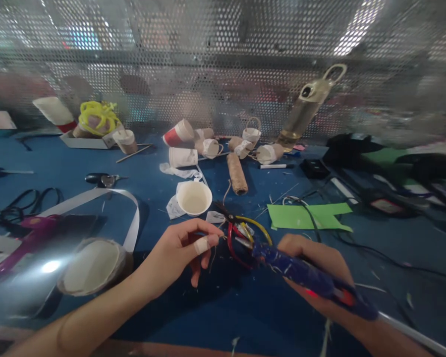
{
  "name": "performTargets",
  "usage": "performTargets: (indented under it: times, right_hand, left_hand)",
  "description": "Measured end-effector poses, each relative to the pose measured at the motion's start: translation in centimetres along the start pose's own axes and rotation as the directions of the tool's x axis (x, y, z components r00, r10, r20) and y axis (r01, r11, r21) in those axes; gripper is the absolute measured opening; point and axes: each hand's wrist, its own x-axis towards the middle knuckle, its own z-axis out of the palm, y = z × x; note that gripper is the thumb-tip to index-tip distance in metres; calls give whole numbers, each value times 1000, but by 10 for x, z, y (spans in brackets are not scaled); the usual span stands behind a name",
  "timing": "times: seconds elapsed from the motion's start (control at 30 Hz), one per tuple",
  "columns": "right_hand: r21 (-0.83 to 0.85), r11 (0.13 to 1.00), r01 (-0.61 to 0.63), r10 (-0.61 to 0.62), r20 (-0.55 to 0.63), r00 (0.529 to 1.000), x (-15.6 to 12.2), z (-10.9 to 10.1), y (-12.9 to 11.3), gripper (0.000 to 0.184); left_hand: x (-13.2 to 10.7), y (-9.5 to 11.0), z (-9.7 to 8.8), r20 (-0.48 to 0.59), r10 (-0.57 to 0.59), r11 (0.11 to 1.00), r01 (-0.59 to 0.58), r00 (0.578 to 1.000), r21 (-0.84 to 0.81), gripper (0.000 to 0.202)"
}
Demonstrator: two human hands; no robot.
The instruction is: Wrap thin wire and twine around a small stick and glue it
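Note:
My right hand [317,265] is wrapped round a blue glue gun [308,275], its nozzle pointing left toward red and yellow handled scissors [241,233] lying on the blue table [245,307]. My left hand [180,248] pinches its fingers together just left of the nozzle; a white plaster is on one finger. What the pinch holds is too small to make out. A white paper cup [193,198] stands just beyond the left hand.
Several paper cups [182,144] and a twine spool [237,173] lie mid-table. A tilted bottle [306,106] leans on the perforated metal screen. Green paper [306,216], black cables, a tape roll [92,265], black scissors [102,179] and a yellow cord bundle [96,118] lie around.

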Motion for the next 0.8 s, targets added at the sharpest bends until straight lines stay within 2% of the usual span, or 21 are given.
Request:
performTargets:
  times: [0.13, 0.23, 0.3, 0.4, 0.43, 0.5, 0.63, 0.7, 0.8]
  right_hand:
    - [-83, 996, 7, -7, 2, 1000, -4, 2, 2, 18]
    - [-71, 997, -35, 34, -14, 999, -4, 3, -1, 19]
    - [-15, 992, -124, 123, -60, 991, -3, 5, -4, 17]
    - [145, 932, -333, 350, -110, 930, 2, 10, -11, 10]
    - [228, 890, -395, 420, -70, 905, 5, 12, -14, 11]
    - [355, 780, -515, 509, 119, 853, 12, 16, -21, 13]
    - [554, 539, -634, 556, 332, 762, 24, 23, -34, 16]
    - [594, 486, -641, 519, 394, 758, 28, 25, -36, 13]
    - [615, 499, -611, 444, 424, 789, 30, 26, -35, 8]
  left_hand:
    - [1, -3, -1, 12, -15, 1000, 15, 1000, -15, 18]
    - [1, -5, -1, 31, -36, 999, 36, 999, 10, 17]
    - [-1, -7, 1, 36, -11, 999, 9, 999, 49, 16]
    - [-7, -8, 6, 31, 156, 978, -159, 987, 135, 12]
    - [-9, -9, 7, 42, 234, 956, -237, 971, 175, 11]
    - [-12, -12, 8, 99, 378, 880, -390, 921, 272, 12]
    - [-13, -17, 4, 230, 565, 669, -603, 793, 434, 26]
    - [-11, -19, 2, 272, 602, 597, -649, 751, 473, 27]
    - [-10, -19, 1, 306, 626, 540, -682, 717, 494, 26]
